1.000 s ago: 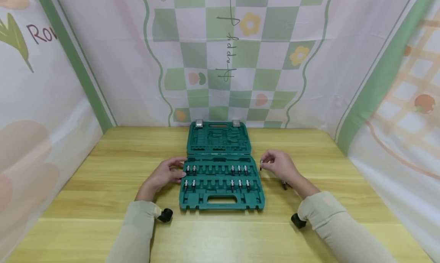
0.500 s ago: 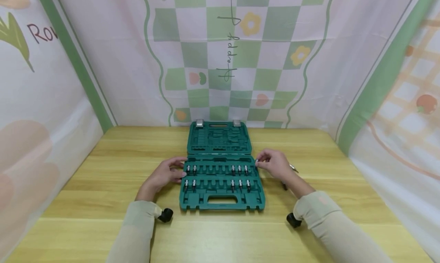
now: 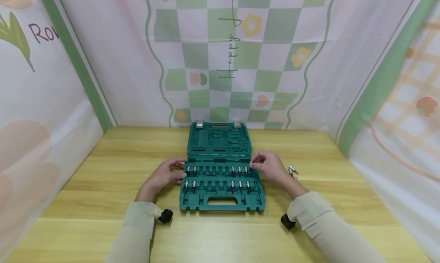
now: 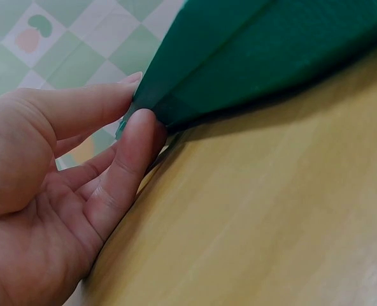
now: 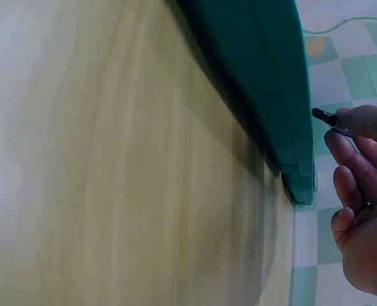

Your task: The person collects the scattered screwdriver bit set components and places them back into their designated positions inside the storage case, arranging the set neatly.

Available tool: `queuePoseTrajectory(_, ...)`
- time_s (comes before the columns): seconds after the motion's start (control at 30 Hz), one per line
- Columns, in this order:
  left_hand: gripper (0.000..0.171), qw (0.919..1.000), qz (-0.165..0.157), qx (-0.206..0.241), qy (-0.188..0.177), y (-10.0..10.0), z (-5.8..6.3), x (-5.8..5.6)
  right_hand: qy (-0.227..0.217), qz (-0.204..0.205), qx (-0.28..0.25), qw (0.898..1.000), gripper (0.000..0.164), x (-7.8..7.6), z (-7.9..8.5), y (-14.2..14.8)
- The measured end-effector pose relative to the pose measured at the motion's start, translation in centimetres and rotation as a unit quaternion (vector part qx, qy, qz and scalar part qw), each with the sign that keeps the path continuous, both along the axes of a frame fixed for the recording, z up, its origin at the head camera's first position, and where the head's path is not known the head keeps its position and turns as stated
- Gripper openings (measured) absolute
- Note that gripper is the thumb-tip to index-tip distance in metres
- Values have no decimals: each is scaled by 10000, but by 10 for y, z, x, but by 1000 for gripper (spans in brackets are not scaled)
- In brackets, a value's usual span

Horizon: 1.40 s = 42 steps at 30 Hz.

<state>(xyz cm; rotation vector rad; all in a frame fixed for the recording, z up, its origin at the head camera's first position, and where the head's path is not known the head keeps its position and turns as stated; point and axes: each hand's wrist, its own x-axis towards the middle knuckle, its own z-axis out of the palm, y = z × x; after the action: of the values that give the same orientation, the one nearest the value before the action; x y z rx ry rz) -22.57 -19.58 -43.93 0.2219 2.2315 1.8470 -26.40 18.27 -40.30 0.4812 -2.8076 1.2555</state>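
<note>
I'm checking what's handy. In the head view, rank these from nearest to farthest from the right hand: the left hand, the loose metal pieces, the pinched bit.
1. Pinched bit: in the right hand itself.
2. Loose metal pieces: on the table, just to its right.
3. Left hand: across the case, at its left side.

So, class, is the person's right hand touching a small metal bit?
Touching: the right wrist view shows the right hand pinching a small metal bit between its fingertips, the dark end sticking out.
</note>
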Motion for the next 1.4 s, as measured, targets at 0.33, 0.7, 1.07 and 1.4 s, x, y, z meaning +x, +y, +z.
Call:
queuePoseTrajectory(0.33,54,10000,9,-32,-16,1,2,0,-156,103,13,9998,7,-1,-2,-15)
queuePoseTrajectory(0.7,53,9999,-62,47,-119,5,20,9,-161,180,59,9997,6,-1,-4,-28)
queuePoseTrajectory(1.07,53,10000,38,-32,-22,1,0,0,-109,324,83,9994,5,-1,0,-39)
queuePoseTrajectory(1.4,54,10000,-31,6,-48,1,5,2,-102,500,51,9987,5,-1,-3,-50)
